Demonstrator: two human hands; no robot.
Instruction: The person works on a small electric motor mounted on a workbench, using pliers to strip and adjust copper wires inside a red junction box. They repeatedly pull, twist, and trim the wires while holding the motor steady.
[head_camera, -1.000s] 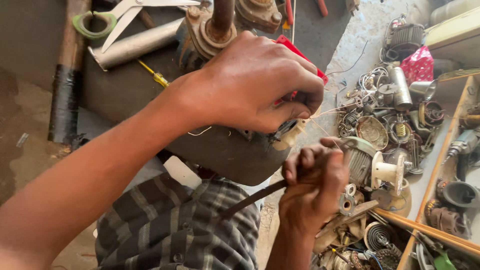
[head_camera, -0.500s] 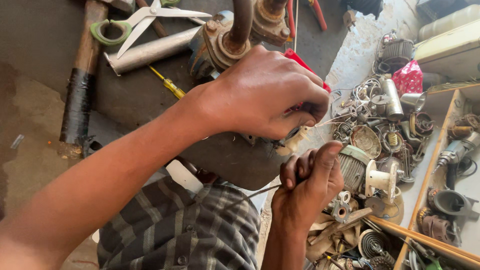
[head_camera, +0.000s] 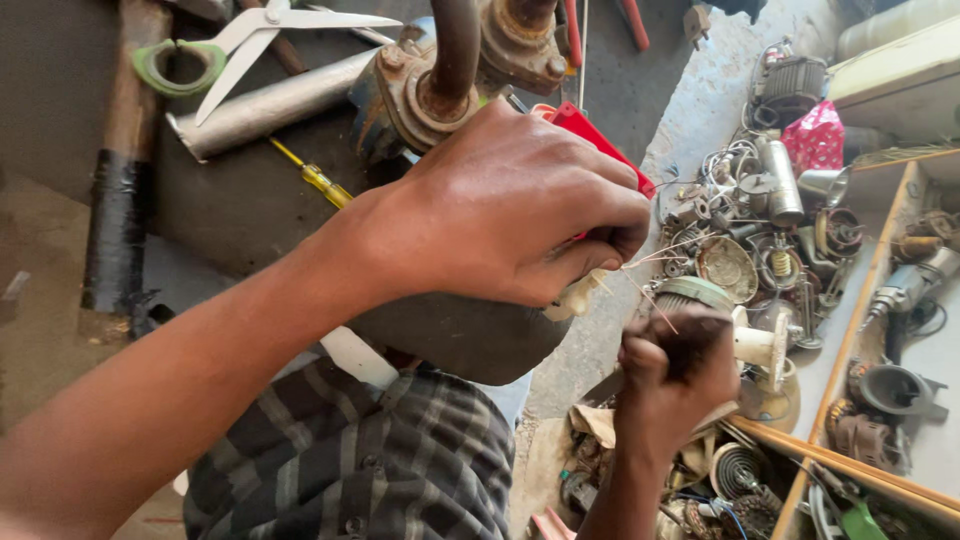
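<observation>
While gripping the grey motor body (head_camera: 470, 340) at six o'clock with the left hand (head_camera: 510, 205) clamped over it, pulling thin wires (head_camera: 655, 255) taut toward four o'clock, right hand (head_camera: 675, 375) clenched around them, keeping strain gentle.

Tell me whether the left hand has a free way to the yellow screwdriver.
Probably yes: the yellow screwdriver lies uncovered beside the left hand, though its fingers are busy pinching thin wires.

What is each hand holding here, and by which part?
The left hand pinches thin wires at their near ends, beside a cream plastic piece. The right hand is closed in a fist; what its grip holds cannot be told.
</observation>
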